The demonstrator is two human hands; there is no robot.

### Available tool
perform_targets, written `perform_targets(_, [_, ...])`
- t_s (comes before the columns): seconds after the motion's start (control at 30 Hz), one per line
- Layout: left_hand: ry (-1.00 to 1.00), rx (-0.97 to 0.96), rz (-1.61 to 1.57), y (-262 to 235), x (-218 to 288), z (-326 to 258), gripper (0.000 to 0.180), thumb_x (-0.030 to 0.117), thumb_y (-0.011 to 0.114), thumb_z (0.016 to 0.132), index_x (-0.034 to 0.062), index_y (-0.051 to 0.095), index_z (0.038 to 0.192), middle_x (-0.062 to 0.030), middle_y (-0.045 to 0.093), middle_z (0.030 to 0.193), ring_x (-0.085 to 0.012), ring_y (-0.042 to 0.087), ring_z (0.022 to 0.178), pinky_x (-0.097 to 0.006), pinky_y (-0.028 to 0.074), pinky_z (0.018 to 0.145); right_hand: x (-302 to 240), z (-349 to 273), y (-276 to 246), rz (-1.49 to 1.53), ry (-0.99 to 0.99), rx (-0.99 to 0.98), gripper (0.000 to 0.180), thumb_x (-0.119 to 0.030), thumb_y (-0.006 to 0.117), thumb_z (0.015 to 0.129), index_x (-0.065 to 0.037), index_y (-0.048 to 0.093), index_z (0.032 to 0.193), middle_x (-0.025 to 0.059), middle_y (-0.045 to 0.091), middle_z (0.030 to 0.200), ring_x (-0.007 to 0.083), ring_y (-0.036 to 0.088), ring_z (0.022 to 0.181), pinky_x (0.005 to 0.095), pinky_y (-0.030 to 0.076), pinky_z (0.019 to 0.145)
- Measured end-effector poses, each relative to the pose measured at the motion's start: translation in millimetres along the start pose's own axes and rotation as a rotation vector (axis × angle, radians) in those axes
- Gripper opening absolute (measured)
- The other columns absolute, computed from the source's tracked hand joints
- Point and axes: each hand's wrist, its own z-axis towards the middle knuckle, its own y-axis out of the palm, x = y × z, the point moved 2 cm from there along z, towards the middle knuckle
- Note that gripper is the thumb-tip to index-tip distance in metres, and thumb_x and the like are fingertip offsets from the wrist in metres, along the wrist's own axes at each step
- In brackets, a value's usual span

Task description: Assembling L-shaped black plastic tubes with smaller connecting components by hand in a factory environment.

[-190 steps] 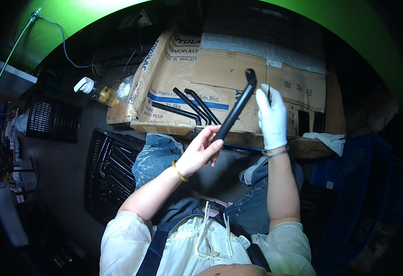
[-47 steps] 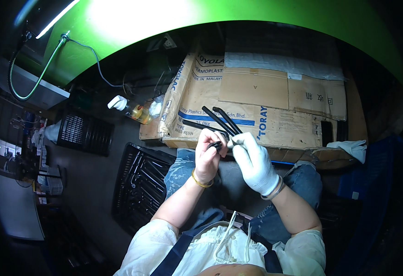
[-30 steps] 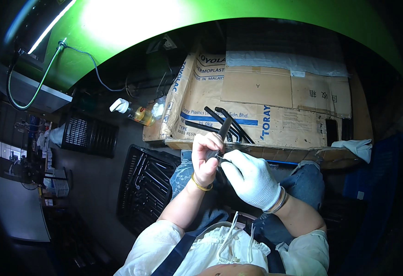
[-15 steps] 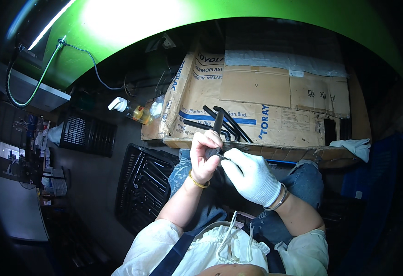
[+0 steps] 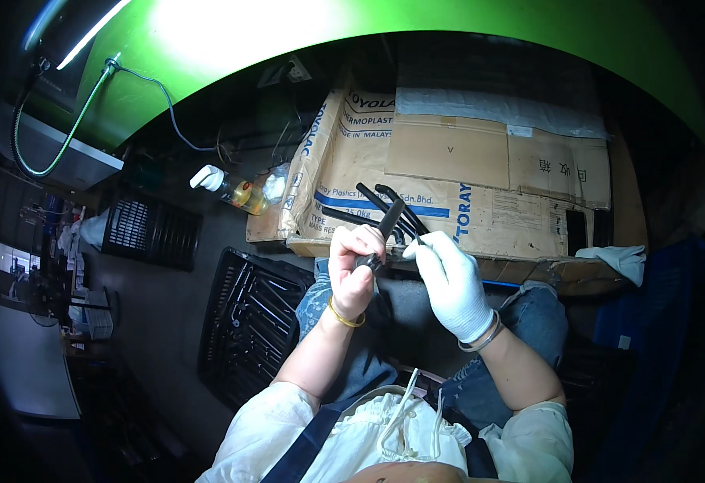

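Note:
My bare left hand [image 5: 351, 272], with a yellow bracelet at the wrist, is closed round a long black part [image 5: 392, 216]. Its flat, blade-like end points up and away from me, and the rounder near end shows between thumb and fingers. Just to the right is my right hand [image 5: 454, 291] in a white knit glove, thumb and fingers pinched together. A small dark tip [image 5: 419, 239] sticks out from this pinch; what it belongs to is hidden. Beyond the hands, several black bent rods [image 5: 375, 193] lie on a brown printed paper sack [image 5: 441, 197].
The sack lines a cardboard tray [image 5: 513, 268] over my knees, with flattened cardboard [image 5: 449, 149] on it. A white cloth [image 5: 620, 262] hangs at its right corner. Leftward are a pump bottle [image 5: 243, 195], a black crate [image 5: 222, 282] of black parts, and another crate [image 5: 152, 233].
My right hand has drawn away from the black part, a little to the right and up. My left hand keeps hold of the part, which now tilts more to the right.

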Motion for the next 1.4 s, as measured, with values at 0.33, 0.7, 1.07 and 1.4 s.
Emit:
perform_targets(0.33, [-0.061,-0.150,0.039,7.0,-6.6,-5.5,0.025,0.020,0.063,0.091,0.0072,0.045,0.101,-0.0091,0.052,0.096,-0.0163,0.048,0.081,-0.031,0.041,0.078,0.3,3.5,13.3,0.527,0.336,-0.101,0.010,-0.012,0.062,0.095,-0.007,0.054,0.096,-0.0057,0.049,0.072,-0.0007,0.039,0.056,0.0176,0.032,0.047])
perform_targets(0.7, [-0.488,0.121,-1.327,-26.3,-13.6,18.1,0.052,0.054,0.032,0.102,0.0045,0.048,0.103,-0.0032,0.038,0.057,-0.0122,0.039,0.043,-0.025,0.035,0.040,37.6,-14.1,28.5,-0.315,0.169,-0.652,0.040,-0.046,0.068,0.086,-0.007,0.064,0.093,0.0169,0.067,0.079,0.0355,0.066,0.073,0.0408,0.051,0.069])
perform_targets(1.07, [-0.350,0.192,-1.317,-56.1,-12.2,8.2,0.059,0.059,0.034,0.099,0.0056,0.057,0.109,0.0004,0.035,0.055,-0.0104,0.037,0.045,-0.026,0.035,0.043,25.5,-50.6,55.0,-0.309,0.091,-0.442,0.035,-0.030,0.073,0.086,0.000,0.057,0.079,0.0110,0.051,0.058,0.0141,0.040,0.053,0.0328,0.041,0.051])
perform_targets(1.4, [-0.741,0.515,-0.516,-28.5,-58.1,-4.8,0.020,0.024,0.054,0.097,0.0052,0.059,0.102,-0.0087,0.063,0.083,-0.0203,0.064,0.075,-0.032,0.054,0.067,-9.1,-154.1,-138.3,0.002,0.401,0.755,0.027,-0.032,0.056,0.098,-0.012,0.058,0.081,-0.0061,0.049,0.068,0.0033,0.046,0.055,0.0193,0.034,0.049])
